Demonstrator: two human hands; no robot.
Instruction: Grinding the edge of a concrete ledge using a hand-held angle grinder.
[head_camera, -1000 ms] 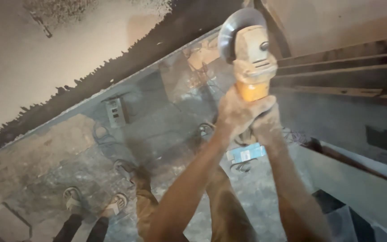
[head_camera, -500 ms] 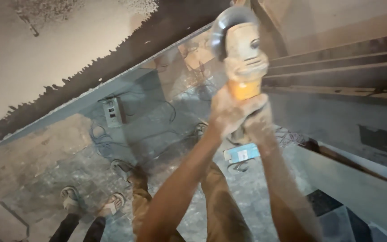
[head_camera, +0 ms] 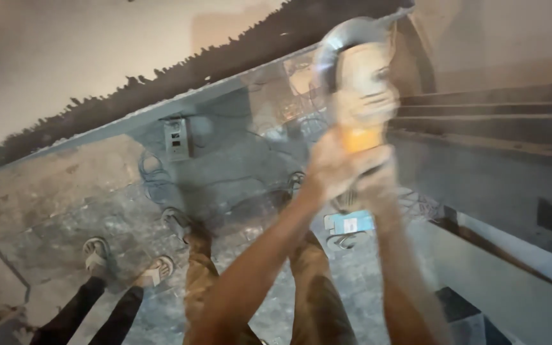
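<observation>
Standing at far left, another person's feet in pale sandals and dark trousers rest on the dusty grey concrete floor, well apart from the work. Behind them a small grey electrical box with loose cables sits against the wall base.

Centre: the person's own brown-trousered legs below, both arms raised.

Left hand: fingers curled tight round the rear of the yellow-orange and cream angle grinder, wrapped firmly on its body. Right hand: just beside and under the left, seemingly closed round the same rear body, though blur hides the fingers. The grinder is held up high, metal guard and disc pointing away near the dark ragged edge where wall meets ceiling.

Handling, as a judgement: rigid, fairly heavy tool, nose-heavy, likely to kick and vibrate. Dusty casing may be slippery. Take it by the rear barrel with both hands, keep well clear of disc and guard.

Right: a small blue rectangular packet lies on the floor beside coiled wire. Further right, dark concrete stair steps.
</observation>
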